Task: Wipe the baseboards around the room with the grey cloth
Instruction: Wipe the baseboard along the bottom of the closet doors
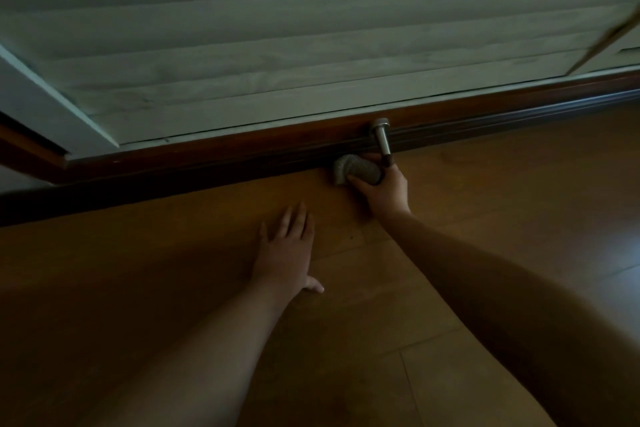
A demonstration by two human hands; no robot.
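A dark brown baseboard [242,152] runs along the foot of the pale panelled wall, from lower left to upper right. My right hand [384,189] grips the bunched grey cloth [353,170] and presses it against the baseboard's lower edge, just below a metal door stopper. My left hand [287,253] lies flat on the wooden floor, fingers spread, holding nothing, about a hand's width short of the baseboard.
A silver cylindrical door stopper [381,137] sticks out of the baseboard right above the cloth. The pale slatted wall panel [311,45] rises behind. A wall corner [52,135] juts out at the left. Brown wood flooring [485,218] fills the foreground.
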